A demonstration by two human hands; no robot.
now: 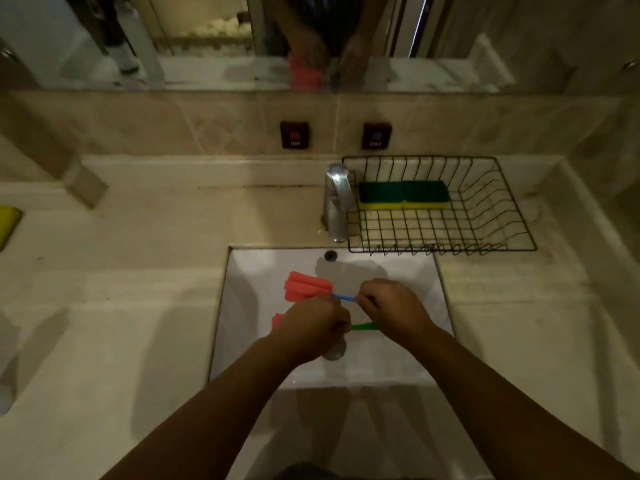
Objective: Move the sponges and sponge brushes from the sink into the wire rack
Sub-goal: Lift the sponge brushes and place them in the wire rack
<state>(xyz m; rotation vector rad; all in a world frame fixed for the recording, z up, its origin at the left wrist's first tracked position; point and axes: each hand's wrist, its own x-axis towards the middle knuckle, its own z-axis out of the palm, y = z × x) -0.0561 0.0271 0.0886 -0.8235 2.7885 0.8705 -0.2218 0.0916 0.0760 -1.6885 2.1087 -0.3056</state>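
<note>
Two sponges (403, 195), green over yellow, already lie side by side at the back left of the rack (512, 216), so the sponge part of the task is judged done. The step in hand is the pickup of the brushes, both of which are over the sink (408, 368).

The blue brush (308, 286), with its red foam head pointing left, is pinched at its blue handle by the right hand (393, 306). The left hand (311, 327) is closed into a fist around the green brush (363, 327); only its green handle and a sliver of red foam at the left of the fist can be seen. Whether either brush is lifted clear of the basin cannot be told.

Next, a lift up and out of the basin is called for, then a carry to the back and right to the rack on the bench (138, 271).

The tap (336, 199) stands just beside the rack's left front corner, between sink and rack, and should be passed on its right. The rack's front rim must be cleared from above. The front and right of the rack floor are bare, so room for both brushes is judged ample if they are laid in front of the sponges. The right bench and the air above it are open.
</note>
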